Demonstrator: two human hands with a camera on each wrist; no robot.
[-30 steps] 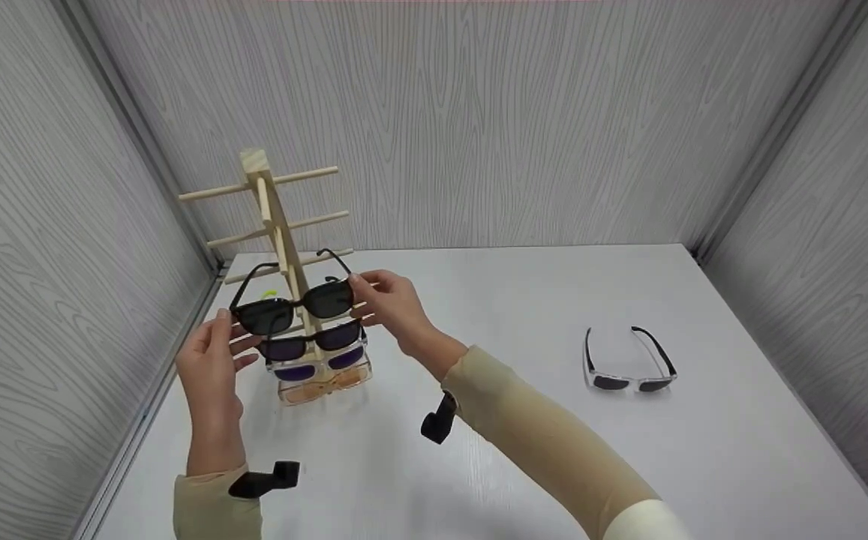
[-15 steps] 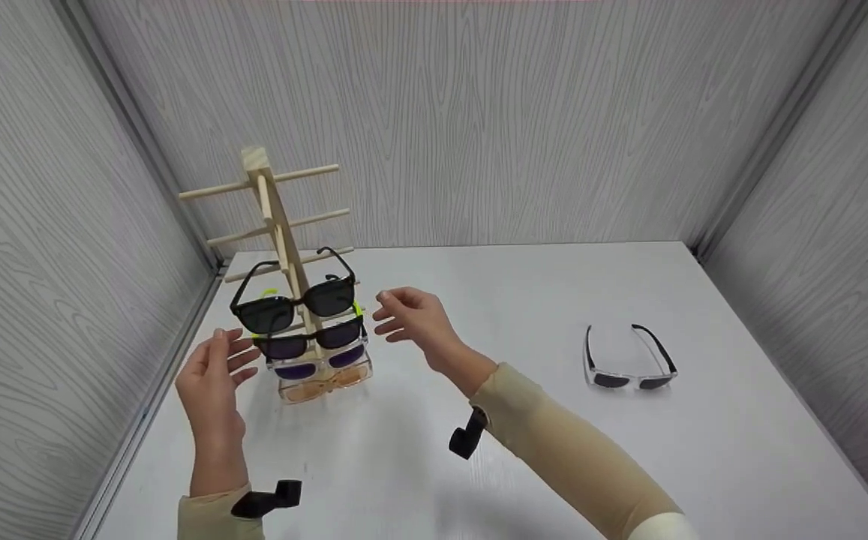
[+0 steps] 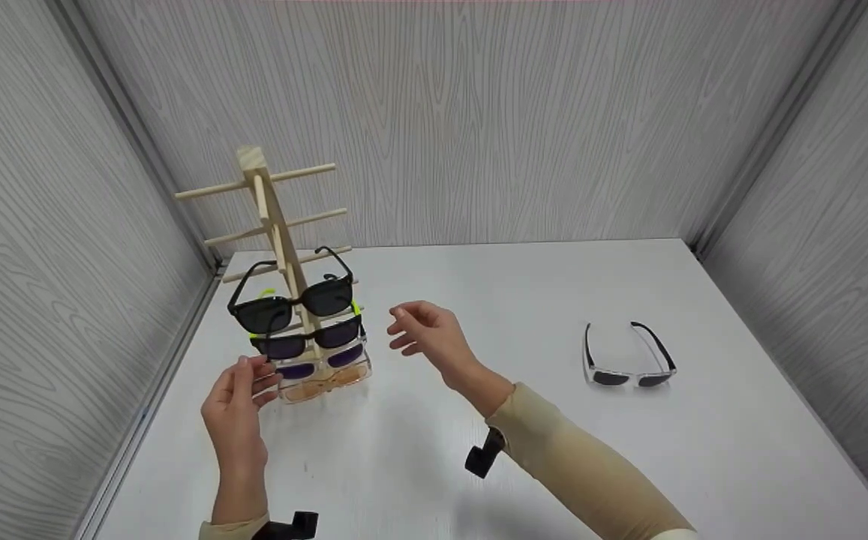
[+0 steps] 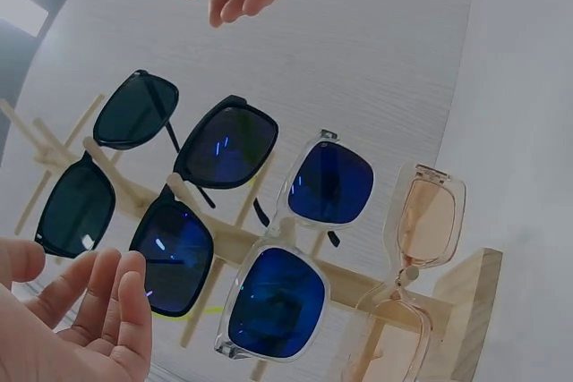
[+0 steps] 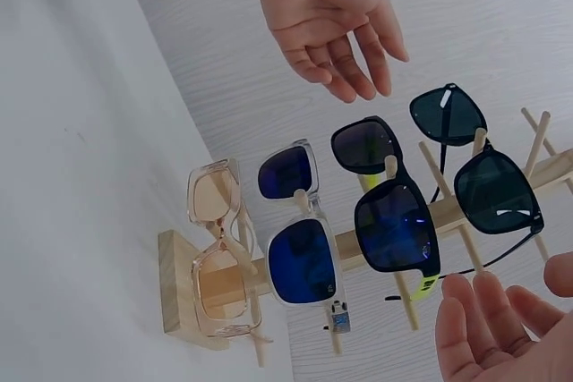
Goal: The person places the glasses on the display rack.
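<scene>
Black sunglasses (image 3: pixel 328 298) hang on the wooden display stand (image 3: pixel 276 217). Below them on the same stand are dark sunglasses with yellow-green temples (image 3: pixel 340 334), clear-framed sunglasses with blue lenses (image 4: pixel 333 182) and peach-tinted glasses (image 5: pixel 215 194). My left hand (image 3: pixel 237 409) is beside the lower left of the rack, fingers loosely bent, holding nothing; in the head view its fingertips overlap the left ends of the lower glasses. To the right of the stand, my right hand (image 3: pixel 434 339) hangs in the air with relaxed fingers and nothing in them.
Another pair of sunglasses (image 3: pixel 632 377), clear-fronted with black temples, lies unfolded on the white table (image 3: pixel 524 300) at the right. Bare wooden pegs (image 3: pixel 304 173) stick out from the stand's upper part. Grey wood-grain panels (image 3: pixel 434 120) enclose the back and sides.
Both hands have let go of the black sunglasses, which stay on the stand. The right hand has drawn away right and down; the left has moved down and slightly right.
</scene>
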